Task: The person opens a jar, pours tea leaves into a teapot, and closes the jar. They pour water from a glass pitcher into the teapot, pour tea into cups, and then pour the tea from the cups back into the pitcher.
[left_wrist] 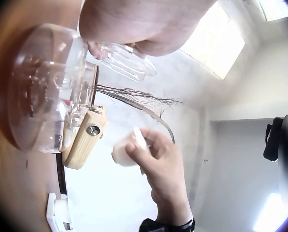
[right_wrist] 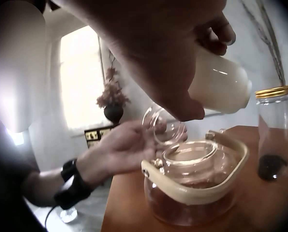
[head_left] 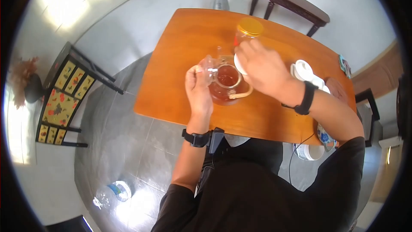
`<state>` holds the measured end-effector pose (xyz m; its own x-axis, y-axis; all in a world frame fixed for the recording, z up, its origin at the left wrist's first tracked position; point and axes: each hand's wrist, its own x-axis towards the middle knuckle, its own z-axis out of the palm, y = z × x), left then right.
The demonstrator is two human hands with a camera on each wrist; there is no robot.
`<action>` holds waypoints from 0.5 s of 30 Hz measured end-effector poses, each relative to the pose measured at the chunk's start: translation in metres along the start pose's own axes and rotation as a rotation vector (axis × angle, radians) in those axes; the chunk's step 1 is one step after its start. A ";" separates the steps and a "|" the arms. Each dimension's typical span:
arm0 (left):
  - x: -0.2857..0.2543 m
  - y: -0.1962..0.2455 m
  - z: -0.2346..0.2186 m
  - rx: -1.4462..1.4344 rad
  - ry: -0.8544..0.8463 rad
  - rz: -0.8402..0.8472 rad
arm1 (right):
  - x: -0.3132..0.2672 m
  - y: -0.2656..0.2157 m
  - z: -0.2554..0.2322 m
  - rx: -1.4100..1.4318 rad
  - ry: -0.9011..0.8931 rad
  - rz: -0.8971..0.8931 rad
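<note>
A clear glass teapot (head_left: 223, 97) with reddish-brown liquid stands uncovered on the table, its wooden handle (right_wrist: 197, 195) lowered to one side. My left hand (head_left: 198, 89) holds the glass lid (right_wrist: 169, 126) just left of the teapot's opening. Over the opening's right side, my right hand (head_left: 265, 69) grips a small white cup (right_wrist: 220, 83). The right wrist view shows this cup tipped on its side above the teapot; its inside is hidden. Behind the teapot stands a clear jar (right_wrist: 278, 140) with a gold lid and something dark at its bottom.
White teaware (head_left: 304, 69) sits at the right of the wooden table (head_left: 167, 81), beside my right forearm. A blue-and-white pot (head_left: 325, 135) is at the near right edge. On the floor are a white bucket (head_left: 307, 151) and a plastic bottle (head_left: 112, 194).
</note>
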<state>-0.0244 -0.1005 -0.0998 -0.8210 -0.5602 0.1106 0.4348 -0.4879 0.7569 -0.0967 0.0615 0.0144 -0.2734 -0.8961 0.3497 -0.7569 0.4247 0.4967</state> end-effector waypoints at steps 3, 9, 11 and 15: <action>0.000 0.000 -0.003 0.059 -0.043 0.001 | -0.028 0.050 -0.025 0.396 -0.123 0.496; -0.002 -0.007 0.001 0.170 -0.075 0.082 | -0.162 0.182 -0.003 0.715 -0.177 0.858; -0.002 -0.013 0.003 0.214 -0.078 0.118 | -0.206 0.208 0.010 0.693 -0.262 0.950; -0.004 -0.010 0.006 0.291 -0.065 0.137 | -0.260 0.222 0.031 0.701 -0.348 1.111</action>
<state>-0.0277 -0.0889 -0.1037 -0.7881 -0.5588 0.2581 0.4268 -0.1941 0.8833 -0.2114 0.3848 0.0091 -0.9873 -0.1564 0.0290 -0.1523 0.8772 -0.4553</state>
